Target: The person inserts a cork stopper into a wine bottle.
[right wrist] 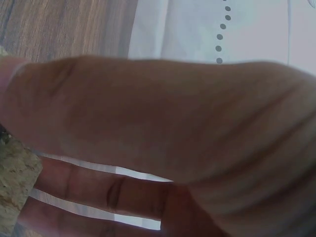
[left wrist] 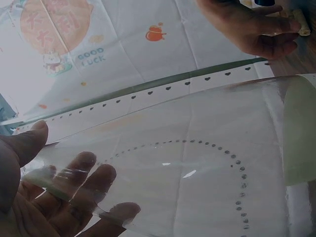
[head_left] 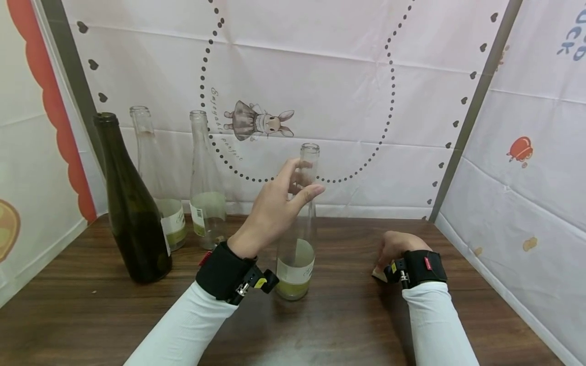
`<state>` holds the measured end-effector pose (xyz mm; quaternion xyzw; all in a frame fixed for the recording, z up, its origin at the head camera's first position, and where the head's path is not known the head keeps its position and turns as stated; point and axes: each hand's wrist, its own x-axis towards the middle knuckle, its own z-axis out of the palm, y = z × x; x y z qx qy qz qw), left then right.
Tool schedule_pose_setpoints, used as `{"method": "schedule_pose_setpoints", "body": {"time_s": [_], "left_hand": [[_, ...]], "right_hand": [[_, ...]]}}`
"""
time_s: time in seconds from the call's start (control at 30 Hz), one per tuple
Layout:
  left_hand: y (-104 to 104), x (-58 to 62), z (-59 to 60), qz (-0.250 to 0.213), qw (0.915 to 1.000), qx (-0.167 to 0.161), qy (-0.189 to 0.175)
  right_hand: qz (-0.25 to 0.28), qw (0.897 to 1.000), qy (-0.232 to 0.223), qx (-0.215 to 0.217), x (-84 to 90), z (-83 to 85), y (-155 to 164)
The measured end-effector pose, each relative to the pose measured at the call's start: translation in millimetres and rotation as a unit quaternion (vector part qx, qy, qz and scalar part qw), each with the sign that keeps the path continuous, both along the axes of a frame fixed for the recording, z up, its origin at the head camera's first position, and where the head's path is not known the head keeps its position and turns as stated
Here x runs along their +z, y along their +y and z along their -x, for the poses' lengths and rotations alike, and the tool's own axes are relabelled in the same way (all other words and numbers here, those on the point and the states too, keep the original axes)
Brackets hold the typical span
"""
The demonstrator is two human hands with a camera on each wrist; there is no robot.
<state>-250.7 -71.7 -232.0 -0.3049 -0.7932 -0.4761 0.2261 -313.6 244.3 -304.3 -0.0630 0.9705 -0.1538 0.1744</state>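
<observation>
curving round the neck of a long-necked clear glass bottle [head_left: 295, 274], the left hand [head_left: 273, 206] has its fingers bent behind the glass and its thumb at the near side, a loose hold just below the mouth. this bottle stands nearly upright near the middle of the brown wood-grain table [head_left: 357, 317], a white-and-green label round its lower part; the left wrist view shows the fingers lying against the glass, with the thumb by the opposite edge.

the right hand [head_left: 400, 245] is low over the table, well to the right of the bottle. its thumb and fingers are drawn together on a tan cork [left wrist: 303, 25], pinching it near the tabletop; the right wrist view catches only part of the cork, the thumb covering the rest.

on the left side of the table stand a dark green wine bottle [head_left: 134, 223], nearest the person, and behind it a rear clear bottle [head_left: 170, 216] that it partly hides. a second clear bottle [head_left: 208, 203] stands just right of that one. all three are upright, with open mouths.

black wristbands [head_left: 226, 272] with small cameras sit over white sleeves [head_left: 187, 325]. behind the table hangs a white printed sheet [head_left: 339, 96] bearing a rabbit [head_left: 249, 121] in a dress, turned sideways, and dotted lines.
</observation>
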Motion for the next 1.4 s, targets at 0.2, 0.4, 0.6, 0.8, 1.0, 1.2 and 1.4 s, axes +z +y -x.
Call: {"method": "schedule_pose_setpoints", "body": {"time_s": [0.2, 0.4, 0.6, 0.8, 1.0, 1.2, 1.4], "left_hand": [[0, 0.5, -0.2, 0.001, 1.0000, 0.000, 0.000], [1, 1.6, -0.1, 0.002, 1.0000, 0.000, 0.004], [0, 1.8, -0.1, 0.004, 1.0000, 0.002, 0.003], [0, 1.4, 0.6, 0.006, 1.0000, 0.001, 0.005], [1, 0.8, 0.9, 0.004, 1.0000, -0.001, 0.000], [1, 1.2, 0.3, 0.004, 1.0000, 0.000, -0.001], [0, -0.2, -0.3, 0.003, 0.9999, 0.007, -0.007]], "right_hand": [[-0.004, 1.000, 0.007, 0.003, 0.2, -2.8, -3], [0.007, 1.000, 0.010, 0.016, -2.7, -3.8, -10], [0.028, 1.000, -0.003, 0.009, -5.4, -0.1, -15], [0.032, 0.999, 0.003, 0.017, -6.9, 0.2, -18], [0.039, 0.998, 0.023, 0.044, -8.4, 1.8, -19], [0.034, 0.996, 0.048, 0.065, -3.6, 5.4, -24], [0.069, 0.988, 0.100, 0.095, 10.5, 8.4, -33]]}}
